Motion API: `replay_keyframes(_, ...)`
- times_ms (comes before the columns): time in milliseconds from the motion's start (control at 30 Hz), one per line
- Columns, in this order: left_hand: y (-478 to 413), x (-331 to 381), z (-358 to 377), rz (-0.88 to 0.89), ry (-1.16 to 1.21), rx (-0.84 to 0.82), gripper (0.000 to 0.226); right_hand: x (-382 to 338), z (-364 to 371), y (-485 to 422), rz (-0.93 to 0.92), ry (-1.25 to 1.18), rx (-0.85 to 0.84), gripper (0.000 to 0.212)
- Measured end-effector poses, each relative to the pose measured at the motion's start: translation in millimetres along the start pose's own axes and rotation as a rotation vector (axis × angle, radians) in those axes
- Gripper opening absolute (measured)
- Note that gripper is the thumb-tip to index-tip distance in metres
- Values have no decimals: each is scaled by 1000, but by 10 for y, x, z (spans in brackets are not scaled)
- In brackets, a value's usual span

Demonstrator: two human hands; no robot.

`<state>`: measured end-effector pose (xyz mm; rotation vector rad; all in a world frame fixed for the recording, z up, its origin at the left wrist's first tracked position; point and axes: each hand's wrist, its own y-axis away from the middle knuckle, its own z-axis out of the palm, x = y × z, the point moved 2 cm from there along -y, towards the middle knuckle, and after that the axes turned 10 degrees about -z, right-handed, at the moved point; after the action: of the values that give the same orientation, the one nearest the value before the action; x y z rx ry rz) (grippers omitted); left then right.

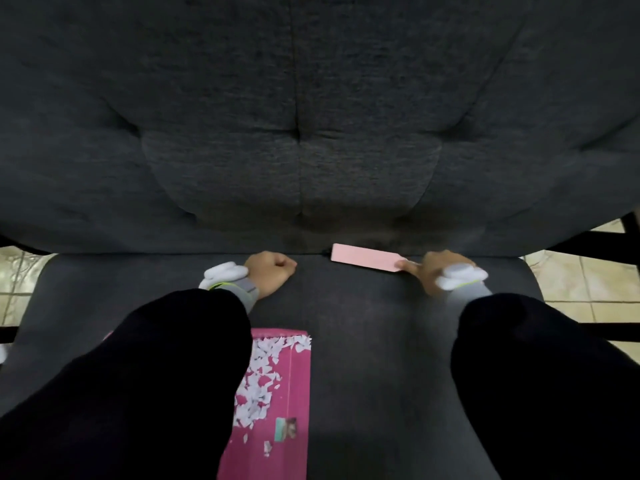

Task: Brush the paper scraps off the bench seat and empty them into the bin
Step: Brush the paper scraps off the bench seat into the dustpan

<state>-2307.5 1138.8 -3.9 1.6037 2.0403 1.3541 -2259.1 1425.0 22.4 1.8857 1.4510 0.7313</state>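
A dark grey upholstered backrest (311, 116), tufted and seamed down the middle, is seen filling the upper view above a flat grey seat (363, 341). Pale beige floor tiles (588, 282) with dark grout are shown at both sides, crossed by black frame bars (595, 245). The scene is dimly lit.

**No legible writing**

Nothing can be read. The flat magenta cardboard sheet (299, 382) carries a small printed picture patch (286, 428) near its lower right corner, greenish with a blurred image, any lettering too small to make out. Beyond the sheet's far end, the pale pink rectangular card (363, 262) shows a plain face.
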Motion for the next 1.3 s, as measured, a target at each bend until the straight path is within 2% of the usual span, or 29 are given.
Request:
replay_keyframes(133, -14, 187, 230, 33, -30, -25, 26, 643, 62, 124, 121, 37, -4, 66)
replay_keyframes(233, -27, 219, 357, 43, -58, -34, 30, 991, 101, 326, 122, 63, -21, 44)
replay_keyframes(267, -43, 195, 376, 40, -69, -34, 32, 1064, 120, 383, 138, 46, -41, 44)
replay_keyframes(367, -71, 180, 441, 42, -129, -38, 39, 1343, 164, 598, 247, -148, 4, 81)
replay_keyframes(467, -83, 154, 457, 52, -185, -19, 42, 1450, 154, 818, 256, -260, 31, 81)
replay_keyframes(567, -88, 72, 392, 33, -223, 29, 46, 1155, 89, 904, 122, -223, 40, 83)
replay_keyframes(667, -92, -72, 287, 19, -328, 39, 57, 572, 34, 703, -73, -145, 73, 113)
replay_keyframes(700, -87, -114, 266, 19, -349, 28, 60, 367, 5, 611, -104, -167, 129, 112)
replay_keyframes(767, -66, -179, 254, 28, -357, 10, 61, -102, -83, 461, -164, -141, 222, 95)
replay_keyframes(833, -30, -219, 259, 51, -378, 0, 60, -580, -137, 333, -231, -97, 244, 80)
replay_keyframes(933, -27, -242, 261, 73, -429, 6, 57, -1129, -147, 145, -305, -46, 227, 71)
replay_keyframes(1034, -5, -252, 229, 67, -437, 8, 53, -1437, -93, 19, -294, -12, 169, 63)
replay_keyframes(1167, 47, -267, 227, 73, -411, 56, 47, -1269, 12, 20, -244, -30, 94, 61)
replay_keyframes(1300, 70, -229, 258, 99, -428, 29, 49, -442, 63, 69, -94, -69, 94, 65)
